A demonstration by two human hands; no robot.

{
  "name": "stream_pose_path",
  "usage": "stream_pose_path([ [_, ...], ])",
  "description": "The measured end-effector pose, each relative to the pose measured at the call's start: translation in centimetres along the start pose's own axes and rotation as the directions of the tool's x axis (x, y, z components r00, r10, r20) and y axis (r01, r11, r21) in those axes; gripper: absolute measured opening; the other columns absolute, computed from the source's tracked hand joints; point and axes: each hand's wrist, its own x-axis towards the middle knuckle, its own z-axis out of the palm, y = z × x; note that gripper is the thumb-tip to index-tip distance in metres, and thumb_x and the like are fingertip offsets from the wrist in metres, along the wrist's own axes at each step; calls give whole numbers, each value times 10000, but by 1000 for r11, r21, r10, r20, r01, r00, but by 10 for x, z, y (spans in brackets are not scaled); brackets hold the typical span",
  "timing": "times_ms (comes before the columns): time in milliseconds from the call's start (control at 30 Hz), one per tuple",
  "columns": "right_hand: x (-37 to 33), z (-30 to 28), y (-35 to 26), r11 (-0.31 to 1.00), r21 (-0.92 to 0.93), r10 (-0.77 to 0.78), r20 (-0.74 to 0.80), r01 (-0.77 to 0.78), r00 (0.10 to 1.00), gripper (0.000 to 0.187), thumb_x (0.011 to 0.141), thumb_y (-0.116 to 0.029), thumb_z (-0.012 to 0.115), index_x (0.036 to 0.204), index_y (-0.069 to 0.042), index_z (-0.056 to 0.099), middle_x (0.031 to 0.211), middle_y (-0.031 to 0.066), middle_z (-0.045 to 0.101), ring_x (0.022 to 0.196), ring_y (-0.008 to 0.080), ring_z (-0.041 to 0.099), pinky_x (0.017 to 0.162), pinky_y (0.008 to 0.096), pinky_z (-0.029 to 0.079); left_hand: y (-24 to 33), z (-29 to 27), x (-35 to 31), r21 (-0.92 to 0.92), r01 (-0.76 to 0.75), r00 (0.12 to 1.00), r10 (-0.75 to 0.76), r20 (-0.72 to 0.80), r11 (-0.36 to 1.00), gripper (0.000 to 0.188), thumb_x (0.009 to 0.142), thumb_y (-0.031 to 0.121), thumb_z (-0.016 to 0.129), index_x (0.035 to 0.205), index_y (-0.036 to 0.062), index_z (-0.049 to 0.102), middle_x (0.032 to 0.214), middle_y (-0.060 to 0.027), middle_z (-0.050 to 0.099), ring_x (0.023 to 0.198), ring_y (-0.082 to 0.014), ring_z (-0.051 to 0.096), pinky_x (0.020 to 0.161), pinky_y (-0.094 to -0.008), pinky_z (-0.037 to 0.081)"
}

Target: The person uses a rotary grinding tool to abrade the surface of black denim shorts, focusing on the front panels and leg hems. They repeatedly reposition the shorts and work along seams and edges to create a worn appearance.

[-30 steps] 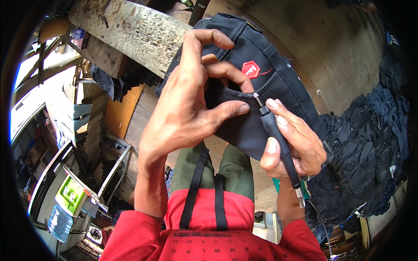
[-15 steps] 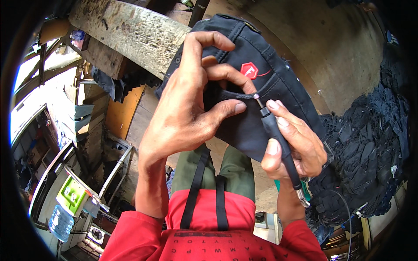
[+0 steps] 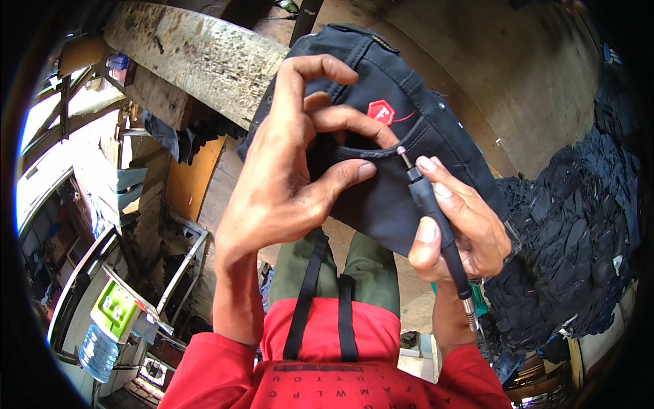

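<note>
Black trousers (image 3: 381, 198), folded over, lie in front of me with the waistband and a curved pocket opening (image 3: 375, 153) facing up. My left hand (image 3: 276, 163) has bent fingers hooked at that opening, its index fingertip on the edge and its thumb on the cloth below. A black pen-shaped rotary tool (image 3: 430, 204) with a metal collar at its lower end is gripped in my right hand (image 3: 470, 228). Its small pinkish tip (image 3: 402, 150) meets the pocket edge beside my left index fingertip. A red hexagonal label (image 3: 380, 112) with a loose red thread sits above the pocket.
A worn wooden plank (image 3: 197, 54) runs behind the trousers at the upper left. Piled dark garments (image 3: 558, 252) fill the right side. At the lower left are a green plastic tray (image 3: 114, 308) and a blue water bottle (image 3: 99, 353).
The trousers and my left hand have shifted slightly to the left. The tool stays in my right hand, and its tip remains at the pocket edge.
</note>
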Motion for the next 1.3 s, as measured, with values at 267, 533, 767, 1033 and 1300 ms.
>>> stream_pose_path([
  [267, -2, -1, 2, 1000, 19, 12, -19, -11, 1000, 317, 795, -17, 725, 1085, 112, 719, 1003, 326, 793, 947, 440, 828, 854, 470, 696, 0, -1, 1, 83, -64, 998, 63, 21, 994, 800, 904, -138, 787, 1505, 40, 290, 1190, -184, 789, 1202, -212, 691, 1090, -366, 517],
  [533, -2, -1, 3, 1000, -1, 21, -49, -21, 999, 322, 783, -17, 729, 1076, 114, 715, 1002, 316, 795, 944, 430, 830, 867, 469, 696, -1, -1, 1, 84, -89, 996, 87, 34, 992, 783, 913, -112, 795, 1500, 39, 300, 1224, -175, 798, 1214, -216, 647, 1112, -379, 488],
  [767, 0, 0, 1, 999, -21, 43, -79, -45, 996, 320, 783, -11, 729, 1077, 114, 717, 997, 311, 796, 939, 415, 832, 893, 477, 695, -1, 0, 1, 89, -81, 996, 77, 42, 993, 773, 908, -105, 796, 1491, 47, 311, 1251, -169, 804, 1096, -185, 608, 1100, -350, 451],
  [1033, 0, 1, 1, 997, -49, 55, -109, -61, 992, 300, 809, -23, 729, 1079, 106, 720, 995, 302, 800, 932, 412, 833, 880, 465, 698, 0, 1, 1, 96, -86, 996, 82, 44, 992, 765, 899, -98, 800, 1483, 45, 327, 1278, -163, 804, 972, -162, 564, 1043, -326, 433],
  [1300, 0, 3, 1, 995, -61, 73, -146, -83, 987, 282, 815, -17, 734, 1067, 109, 719, 988, 302, 801, 932, 402, 835, 872, 451, 696, 4, 1, 0, 108, -47, 998, 42, 48, 993, 745, 903, -107, 787, 1478, 41, 336, 1310, -164, 797, 950, -150, 567, 1027, -320, 441],
])
